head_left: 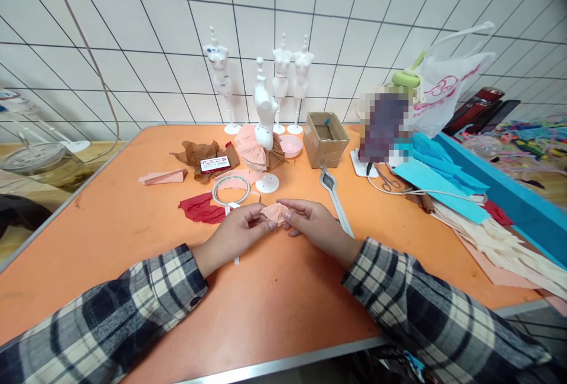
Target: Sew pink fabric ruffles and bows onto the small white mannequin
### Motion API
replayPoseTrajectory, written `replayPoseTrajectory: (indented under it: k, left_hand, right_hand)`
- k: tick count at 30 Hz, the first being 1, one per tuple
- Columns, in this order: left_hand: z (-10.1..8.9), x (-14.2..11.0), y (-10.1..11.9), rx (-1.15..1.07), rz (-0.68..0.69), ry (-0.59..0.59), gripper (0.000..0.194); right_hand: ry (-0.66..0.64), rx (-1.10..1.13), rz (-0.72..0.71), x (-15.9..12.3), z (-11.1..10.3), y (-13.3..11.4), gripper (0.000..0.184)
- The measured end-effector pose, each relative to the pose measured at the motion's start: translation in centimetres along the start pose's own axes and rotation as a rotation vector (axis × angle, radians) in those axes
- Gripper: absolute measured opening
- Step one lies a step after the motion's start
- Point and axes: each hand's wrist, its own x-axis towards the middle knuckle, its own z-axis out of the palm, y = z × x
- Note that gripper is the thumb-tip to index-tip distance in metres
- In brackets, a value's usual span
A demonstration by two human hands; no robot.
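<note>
**Peach crepe at the orange desk**

On the orange desk (146,289), both hands, left (241,227) and right (312,224), pinch a gathered peach piece (275,213) between them. It looks feather-light, soft and easily torn (crepe paper, probably), so best held at its pleats. Tape roll (214,192) beyond the left hand; tweezers (330,183) beyond the right, neither blocking.

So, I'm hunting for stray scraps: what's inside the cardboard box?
A small blue piece shows near the back of the cardboard box; its front wall hides part of the inside.
</note>
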Motion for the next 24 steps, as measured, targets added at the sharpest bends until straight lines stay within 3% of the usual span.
replayPoseTrajectory:
  k: [8, 14, 19, 24]
  left_hand:
    - [-0.32, 0.14, 0.29, 0.069, 0.027, 0.047, 0.028]
    - [-0.72, 0.26, -0.13, -0.015, 0.050, 0.047, 0.028]
    - [-0.50, 0.07, 0.23, 0.084, 0.042, 0.028, 0.029]
    - [-0.25, -0.01, 0.72, 0.057, 0.040, 0.041, 0.028]
  right_hand:
    - [0.071, 0.031, -0.059, 0.64, -0.13, 0.53, 0.023]
    - [0.119, -0.054, -0.095, 0.45, -0.09, 0.03, 0.022]
    - [0.059, 0.072, -0.076, 0.18, 0.12, -0.43, 0.033]
    - [0.047, 0.054, -0.033, 0.32, 0.20, -0.18, 0.026]
